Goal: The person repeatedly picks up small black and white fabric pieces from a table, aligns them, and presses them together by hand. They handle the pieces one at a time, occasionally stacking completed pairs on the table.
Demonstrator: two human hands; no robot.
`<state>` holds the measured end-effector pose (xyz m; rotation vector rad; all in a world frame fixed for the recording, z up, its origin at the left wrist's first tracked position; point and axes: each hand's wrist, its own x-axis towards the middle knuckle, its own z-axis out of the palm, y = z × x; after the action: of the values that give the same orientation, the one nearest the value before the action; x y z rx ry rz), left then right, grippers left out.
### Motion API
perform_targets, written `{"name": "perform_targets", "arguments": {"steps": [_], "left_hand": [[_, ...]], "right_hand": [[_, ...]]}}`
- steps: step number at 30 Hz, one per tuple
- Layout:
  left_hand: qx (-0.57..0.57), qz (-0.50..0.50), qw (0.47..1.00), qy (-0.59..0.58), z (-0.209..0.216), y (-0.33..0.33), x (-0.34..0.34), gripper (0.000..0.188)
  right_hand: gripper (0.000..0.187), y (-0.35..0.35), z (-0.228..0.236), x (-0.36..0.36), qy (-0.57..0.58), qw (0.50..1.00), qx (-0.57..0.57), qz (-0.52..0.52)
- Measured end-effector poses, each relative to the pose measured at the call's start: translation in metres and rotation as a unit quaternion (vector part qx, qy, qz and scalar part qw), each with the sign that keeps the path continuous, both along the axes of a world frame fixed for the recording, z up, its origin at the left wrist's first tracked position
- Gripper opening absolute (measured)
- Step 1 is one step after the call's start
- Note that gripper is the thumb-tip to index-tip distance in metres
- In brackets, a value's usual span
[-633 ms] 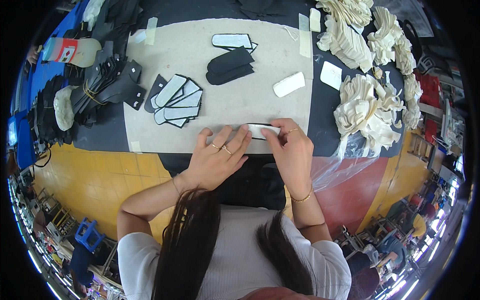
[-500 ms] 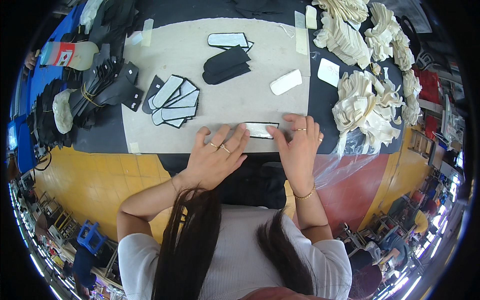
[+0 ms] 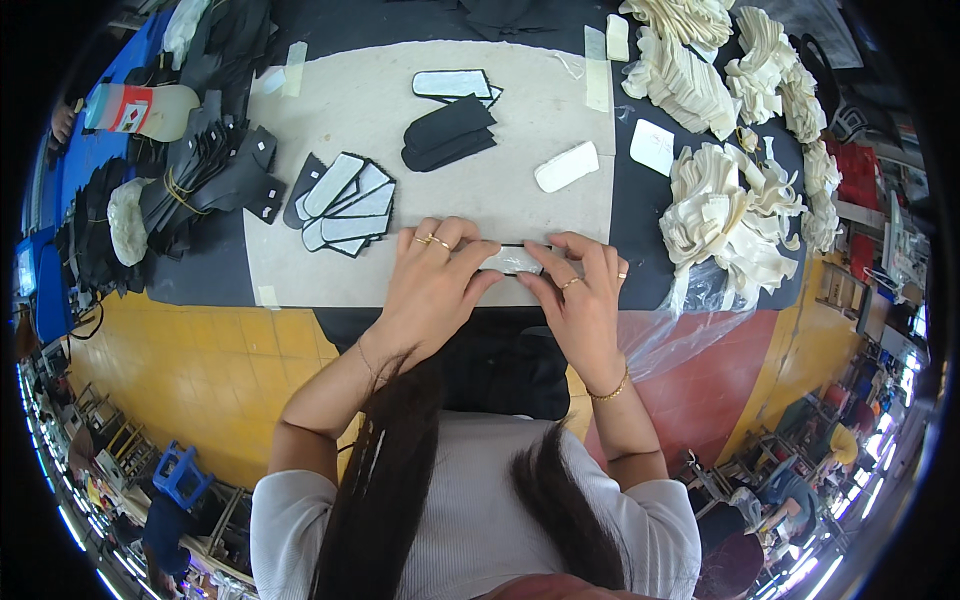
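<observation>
The small white, black-edged strip [image 3: 514, 260] lies at the near side of the pale sheet [image 3: 480, 205] on the bench [image 3: 195, 280], between the hands. The left hand [image 3: 430, 272], palm down with fingers bent, is closed by thumb and forefinger on its left end; the right hand [image 3: 582, 298] pinches its right end, other fingers curled above. Both forearms angle inward, elbows bent, the left one wider.
</observation>
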<state>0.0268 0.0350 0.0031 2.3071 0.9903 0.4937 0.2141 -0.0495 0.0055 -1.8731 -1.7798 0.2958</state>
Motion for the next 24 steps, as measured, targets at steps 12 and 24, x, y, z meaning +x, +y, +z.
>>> {"name": "perform_targets", "arguments": {"steps": [12,24], "left_hand": [[0.003,-0.027,0.999,0.021,0.003,0.001,0.001,0.038],[-0.018,0.006,0.999,0.031,0.008,-0.001,0.005,0.047]], "right_hand": [[0.02,-0.003,0.0,0.006,0.089,0.994,0.036,0.051],[0.021,-0.02,0.004,0.029,0.328,0.924,0.067,-0.187]]}}
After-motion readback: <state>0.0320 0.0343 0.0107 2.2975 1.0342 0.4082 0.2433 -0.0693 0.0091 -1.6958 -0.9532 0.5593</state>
